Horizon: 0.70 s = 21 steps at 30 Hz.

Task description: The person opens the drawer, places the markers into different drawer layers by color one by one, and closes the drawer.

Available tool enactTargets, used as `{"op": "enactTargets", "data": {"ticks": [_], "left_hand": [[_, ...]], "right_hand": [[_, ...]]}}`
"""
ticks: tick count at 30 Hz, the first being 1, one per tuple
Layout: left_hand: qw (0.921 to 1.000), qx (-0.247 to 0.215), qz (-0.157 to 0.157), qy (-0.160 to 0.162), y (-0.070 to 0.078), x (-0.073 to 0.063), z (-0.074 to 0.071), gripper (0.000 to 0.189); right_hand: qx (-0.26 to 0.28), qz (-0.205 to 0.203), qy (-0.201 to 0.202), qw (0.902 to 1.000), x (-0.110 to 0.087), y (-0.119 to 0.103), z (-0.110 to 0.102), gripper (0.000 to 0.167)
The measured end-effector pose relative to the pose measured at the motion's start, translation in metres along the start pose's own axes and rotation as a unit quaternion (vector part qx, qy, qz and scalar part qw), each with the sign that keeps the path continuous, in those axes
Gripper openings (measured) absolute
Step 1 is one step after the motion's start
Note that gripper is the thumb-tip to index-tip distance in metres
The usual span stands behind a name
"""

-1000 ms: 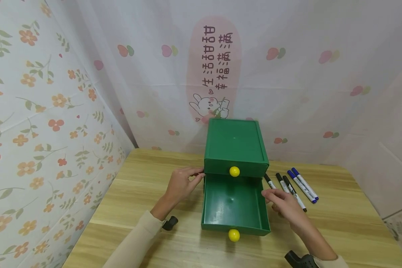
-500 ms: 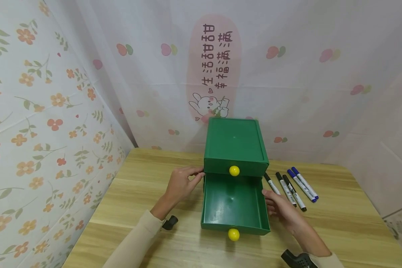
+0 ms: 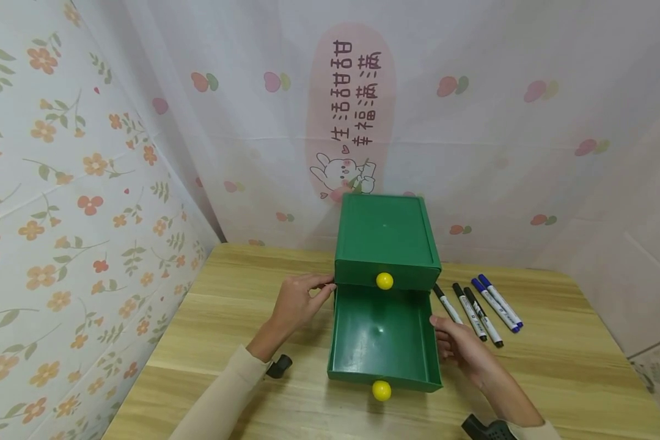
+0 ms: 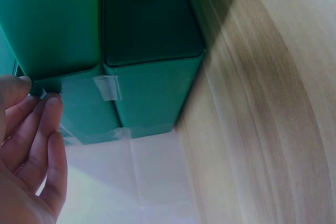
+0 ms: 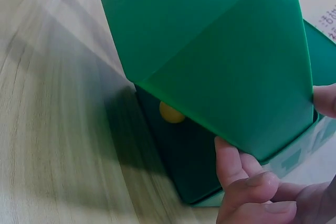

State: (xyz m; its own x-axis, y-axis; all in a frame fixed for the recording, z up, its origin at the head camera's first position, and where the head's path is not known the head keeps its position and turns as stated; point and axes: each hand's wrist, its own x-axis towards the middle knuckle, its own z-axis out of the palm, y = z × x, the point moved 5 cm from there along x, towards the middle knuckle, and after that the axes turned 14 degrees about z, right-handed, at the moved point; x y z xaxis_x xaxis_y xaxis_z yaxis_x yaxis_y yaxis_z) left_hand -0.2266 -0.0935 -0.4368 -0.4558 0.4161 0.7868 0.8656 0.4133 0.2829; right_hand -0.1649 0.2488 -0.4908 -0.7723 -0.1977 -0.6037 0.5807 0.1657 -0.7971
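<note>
A green drawer cabinet [image 3: 385,235] with yellow knobs stands on the wooden table. Its middle drawer [image 3: 382,342] is pulled far out, and nothing lies inside. My right hand [image 3: 467,348] grips the drawer's right wall. In the right wrist view, the thumb [image 5: 326,101] is at the upper edge and the fingers [image 5: 229,163] lie beneath the drawer. My left hand [image 3: 299,305] touches the cabinet's left front edge. Its fingers [image 4: 52,114] rest nearly straight against the side, with the thumb beside them. Below the pulled drawer, a closed bottom drawer [image 4: 149,24] shows in the left wrist view.
Black-capped markers [image 3: 469,310] and two blue-capped markers [image 3: 500,302] lie right of the cabinet. A printed curtain [image 3: 253,153] hangs behind, and a floral one [image 3: 60,244] hangs on the left. Clear tape [image 4: 108,86] sticks to the cabinet's side.
My right hand has shifted its hold, with its fingers lower under the drawer wall. The drawer has come slightly further toward me. The left hand has stayed in place.
</note>
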Motion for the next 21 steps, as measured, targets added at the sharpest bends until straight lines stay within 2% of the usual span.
{"op": "enactTargets", "data": {"ticks": [5, 7, 11, 15, 17, 18, 19, 21], "left_hand": [[1.0000, -0.004, -0.007, -0.004, -0.001, 0.000, 0.001, 0.016], [1.0000, -0.005, -0.007, -0.004, -0.001, 0.000, 0.001, 0.016], [1.0000, -0.002, -0.005, -0.003, -0.001, 0.000, 0.001, 0.016], [1.0000, 0.005, -0.006, -0.005, -0.001, 0.000, 0.000, 0.016], [0.9999, 0.008, -0.006, -0.006, -0.001, 0.000, 0.000, 0.016], [0.9999, 0.010, -0.006, -0.006, -0.001, 0.000, 0.000, 0.016], [0.9999, 0.010, -0.005, -0.006, -0.001, 0.000, 0.000, 0.016], [0.9999, 0.009, -0.003, -0.006, -0.001, -0.001, 0.001, 0.016]], "right_hand": [[0.001, 0.001, 0.004, 1.0000, -0.001, 0.002, -0.001, 0.039], [-0.005, -0.003, 0.019, 0.9998, 0.000, 0.002, -0.004, 0.042], [-0.023, -0.018, 0.082, 0.9962, 0.000, -0.001, -0.018, 0.053], [-0.056, -0.039, 0.157, 0.9853, 0.004, -0.003, -0.040, 0.064], [-0.105, -0.060, 0.199, 0.9725, 0.007, -0.004, -0.052, 0.065], [-0.138, -0.077, 0.223, 0.9619, 0.009, -0.004, -0.057, 0.063], [-0.173, -0.095, 0.248, 0.9483, 0.011, -0.004, -0.061, 0.060], [-0.242, -0.138, 0.296, 0.9137, 0.015, -0.005, -0.068, 0.053]]}}
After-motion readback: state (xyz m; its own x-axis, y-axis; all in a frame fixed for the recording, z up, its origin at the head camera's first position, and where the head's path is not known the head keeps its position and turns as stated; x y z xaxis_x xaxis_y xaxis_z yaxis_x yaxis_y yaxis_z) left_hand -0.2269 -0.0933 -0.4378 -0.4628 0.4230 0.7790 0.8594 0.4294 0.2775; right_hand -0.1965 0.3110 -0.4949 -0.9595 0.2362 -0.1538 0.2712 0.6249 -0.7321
